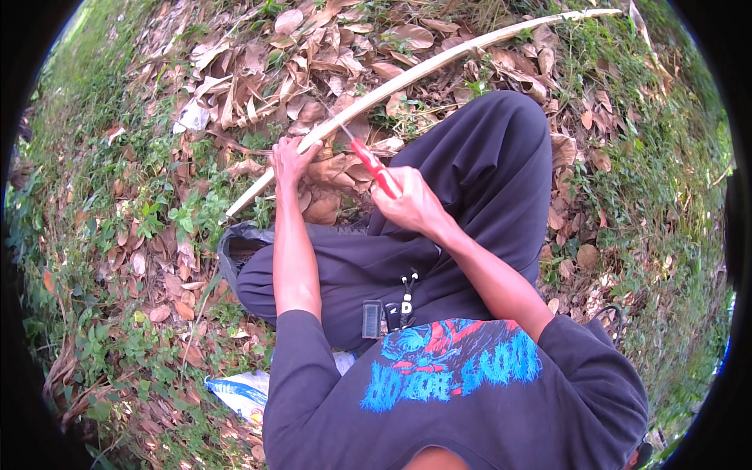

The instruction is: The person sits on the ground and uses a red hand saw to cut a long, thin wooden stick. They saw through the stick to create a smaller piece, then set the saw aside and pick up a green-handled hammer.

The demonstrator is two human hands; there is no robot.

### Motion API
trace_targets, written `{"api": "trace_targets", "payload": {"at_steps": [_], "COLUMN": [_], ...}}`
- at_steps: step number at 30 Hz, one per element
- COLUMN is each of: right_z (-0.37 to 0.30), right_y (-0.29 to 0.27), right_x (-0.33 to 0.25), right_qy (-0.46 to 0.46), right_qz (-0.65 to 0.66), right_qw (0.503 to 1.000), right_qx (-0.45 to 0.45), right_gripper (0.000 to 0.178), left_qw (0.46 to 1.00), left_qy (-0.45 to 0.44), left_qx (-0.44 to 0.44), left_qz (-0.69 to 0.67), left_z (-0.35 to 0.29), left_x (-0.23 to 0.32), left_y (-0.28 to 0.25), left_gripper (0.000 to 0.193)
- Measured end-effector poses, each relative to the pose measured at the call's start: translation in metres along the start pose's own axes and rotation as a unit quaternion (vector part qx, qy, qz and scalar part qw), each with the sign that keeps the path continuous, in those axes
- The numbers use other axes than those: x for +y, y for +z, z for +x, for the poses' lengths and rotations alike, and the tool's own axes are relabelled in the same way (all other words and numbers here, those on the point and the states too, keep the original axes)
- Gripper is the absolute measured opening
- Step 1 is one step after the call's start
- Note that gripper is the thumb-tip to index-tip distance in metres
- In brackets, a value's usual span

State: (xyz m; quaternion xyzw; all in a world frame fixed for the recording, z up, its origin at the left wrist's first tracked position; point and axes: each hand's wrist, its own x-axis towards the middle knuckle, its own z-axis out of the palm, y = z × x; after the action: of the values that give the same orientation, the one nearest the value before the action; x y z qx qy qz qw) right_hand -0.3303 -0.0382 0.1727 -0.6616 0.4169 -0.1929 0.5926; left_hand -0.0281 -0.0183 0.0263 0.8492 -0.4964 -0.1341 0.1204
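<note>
Pale wooden strip (pixel 407 78) lies ahead of me, long axis running near-left to far-right, my left hand (pixel 291 162) nearer and grasping it toward its near end, my right hand (pixel 410 204) clenched round a red-handled tool (pixel 371 164) reaching it just rightward.

We look down on outdoor ground (pixel 160 262) strewn with dry brown leaves (pixel 251 59); we see low green weeds (pixel 184 215) growing among them on the left, and grass (pixel 666 251) along the right; daylight reaches us, palest toward the upper left.
</note>
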Motion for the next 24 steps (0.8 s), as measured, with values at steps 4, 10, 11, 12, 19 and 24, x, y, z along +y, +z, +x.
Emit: {"api": "trace_targets", "payload": {"at_steps": [4, 10, 11, 12, 19, 24], "right_z": [0.042, 0.010, 0.005, 0.005, 0.019, -0.002], "right_y": [-0.024, -0.012, -0.010, -0.007, -0.007, -0.009], "right_x": [0.002, -0.022, -0.025, -0.025, -0.018, -0.018], "right_qy": [0.025, 0.047, 0.055, 0.057, -0.013, 0.062], "right_qz": [0.010, -0.016, -0.010, -0.016, -0.018, -0.044], "right_qw": [1.000, 0.999, 0.998, 0.998, 1.000, 0.997], "right_qx": [-0.015, -0.009, -0.002, -0.006, 0.018, 0.009], "right_gripper": [0.026, 0.026, 0.026, 0.027, 0.026, 0.028], "left_qw": [0.998, 0.993, 0.993, 0.994, 0.995, 0.994], "left_qy": [0.038, 0.055, 0.055, 0.051, 0.041, 0.050], "left_qx": [0.055, 0.090, 0.088, 0.085, 0.078, 0.085], "left_qz": [0.005, 0.045, 0.049, 0.050, 0.051, 0.043], "left_z": [-0.002, -0.005, -0.005, -0.004, -0.002, -0.005], "left_x": [-0.007, -0.013, -0.013, -0.013, -0.016, -0.011], "left_y": [0.005, 0.019, 0.019, 0.019, 0.023, 0.019], "left_gripper": [0.060, 0.058, 0.058, 0.058, 0.061, 0.062]}}
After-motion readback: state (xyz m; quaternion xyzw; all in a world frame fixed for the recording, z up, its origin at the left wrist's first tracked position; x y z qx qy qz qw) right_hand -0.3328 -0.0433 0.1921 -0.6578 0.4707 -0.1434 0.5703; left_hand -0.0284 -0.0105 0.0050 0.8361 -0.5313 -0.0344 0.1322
